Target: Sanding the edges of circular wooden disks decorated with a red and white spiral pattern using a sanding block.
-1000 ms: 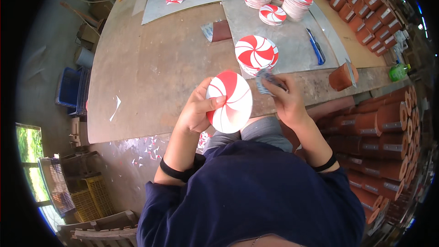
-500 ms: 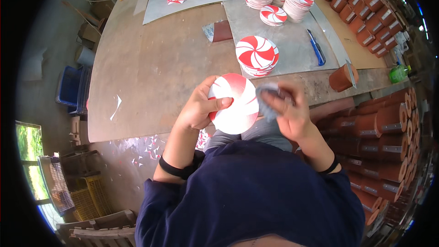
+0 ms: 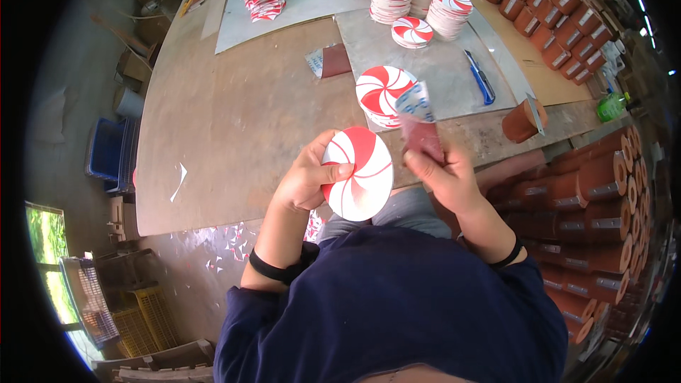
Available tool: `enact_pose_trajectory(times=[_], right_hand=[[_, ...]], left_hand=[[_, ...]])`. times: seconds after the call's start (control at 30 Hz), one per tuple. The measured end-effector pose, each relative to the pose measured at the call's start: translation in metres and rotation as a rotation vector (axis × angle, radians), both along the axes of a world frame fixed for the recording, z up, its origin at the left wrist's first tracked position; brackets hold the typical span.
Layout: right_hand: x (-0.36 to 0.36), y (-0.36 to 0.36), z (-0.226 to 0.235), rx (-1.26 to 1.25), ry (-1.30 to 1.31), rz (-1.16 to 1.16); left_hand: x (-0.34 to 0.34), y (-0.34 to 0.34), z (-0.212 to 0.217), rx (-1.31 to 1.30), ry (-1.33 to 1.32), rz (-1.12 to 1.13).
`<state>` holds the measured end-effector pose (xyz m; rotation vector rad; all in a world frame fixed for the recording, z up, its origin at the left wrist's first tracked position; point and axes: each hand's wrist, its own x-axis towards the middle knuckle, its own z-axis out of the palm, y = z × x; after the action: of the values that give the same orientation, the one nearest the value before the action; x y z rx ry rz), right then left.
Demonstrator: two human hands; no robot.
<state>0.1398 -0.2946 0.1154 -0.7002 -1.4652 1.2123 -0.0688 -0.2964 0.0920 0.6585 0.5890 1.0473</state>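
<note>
My left hand (image 3: 306, 176) grips a round red-and-white swirl disc (image 3: 366, 188) by its left side, thumb on the face and the fingers behind it. To its right, my right hand (image 3: 448, 179) pinches a folded piece of sandpaper (image 3: 423, 135), reddish brown with a pale printed backing that stands up above the fingers. The sandpaper is apart from the disc. Just beyond, a short stack of similar swirl discs (image 3: 383, 91) sits on the table, partly covered by the sandpaper.
Taller disc stacks (image 3: 391, 3) stand at the back. A blue utility knife (image 3: 480, 78) lies on the grey board, and another sandpaper piece (image 3: 333, 61) lies left of it. Brown cylinders (image 3: 596, 227) are piled at right; one cylinder (image 3: 523, 120) stands at the table edge.
My right hand has turned the sandpaper upright, so its backing and rough side now show. The disc has tilted a little in my left hand, and the view has shifted slightly.
</note>
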Motion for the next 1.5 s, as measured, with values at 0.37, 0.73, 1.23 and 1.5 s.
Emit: enact_pose_trajectory(times=[0.37, 0.73, 1.23, 1.5], right_hand=[[-0.014, -0.002, -0.017, -0.311, 0.115, 0.04], [-0.016, -0.005, -0.021, -0.239, 0.205, 0.015], [-0.022, -0.003, -0.021, 0.064, 0.049, -0.316], [-0.021, -0.008, -0.021, 0.207, -0.078, -0.325]], left_hand=[[0.015, 0.0, -0.015, -0.046, 0.151, 0.114], [0.019, 0.001, -0.011, 0.044, 0.213, 0.127], [0.038, -0.014, -0.021, -0.196, -0.307, -0.01], [0.042, -0.014, -0.018, -0.257, -0.283, 0.167]])
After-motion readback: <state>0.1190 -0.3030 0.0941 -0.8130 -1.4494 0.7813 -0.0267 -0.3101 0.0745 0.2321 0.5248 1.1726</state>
